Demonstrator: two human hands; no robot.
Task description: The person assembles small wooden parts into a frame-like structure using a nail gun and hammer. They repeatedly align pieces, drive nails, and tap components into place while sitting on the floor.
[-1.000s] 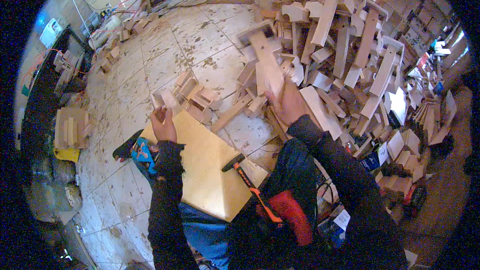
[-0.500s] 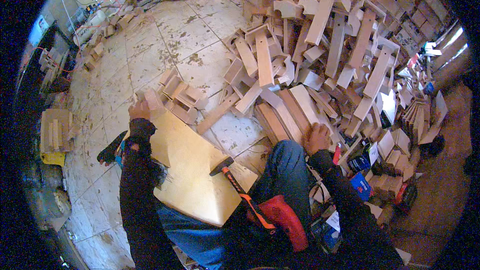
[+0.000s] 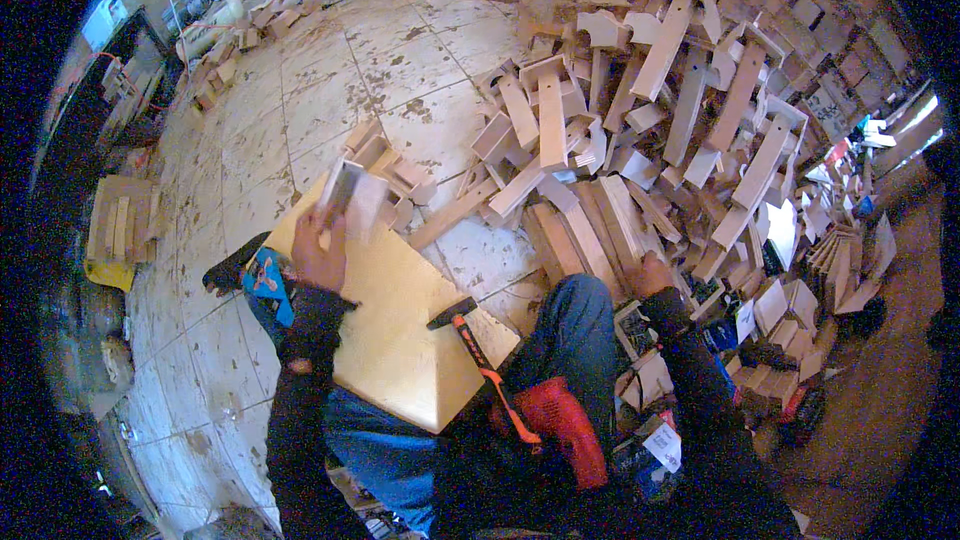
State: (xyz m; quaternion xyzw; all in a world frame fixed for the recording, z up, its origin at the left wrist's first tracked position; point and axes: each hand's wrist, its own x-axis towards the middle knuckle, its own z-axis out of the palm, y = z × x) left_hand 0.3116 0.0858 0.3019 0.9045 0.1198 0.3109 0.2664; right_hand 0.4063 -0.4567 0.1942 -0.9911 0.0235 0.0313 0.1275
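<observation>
My left hand (image 3: 318, 252) is raised over the far corner of a pale wooden board (image 3: 385, 325) on my lap and grips a small wooden block (image 3: 350, 198), blurred by motion. My right hand (image 3: 648, 275) rests low beside my right knee against the foot of a big heap of cut wooden pieces (image 3: 640, 130); what it holds, if anything, is not visible. A hammer (image 3: 480, 360) with a black head and an orange and black handle lies on the board's near edge.
A small cluster of wood blocks (image 3: 385, 165) sits on the worn tiled floor (image 3: 300, 110) just beyond the board. A stack of wood slats (image 3: 115, 225) stands at the far left. Papers and small boxes (image 3: 770, 310) lie at the right.
My left hand has picked up a block and lifted it over the board's corner. My right hand dropped from the heap to beside my knee.
</observation>
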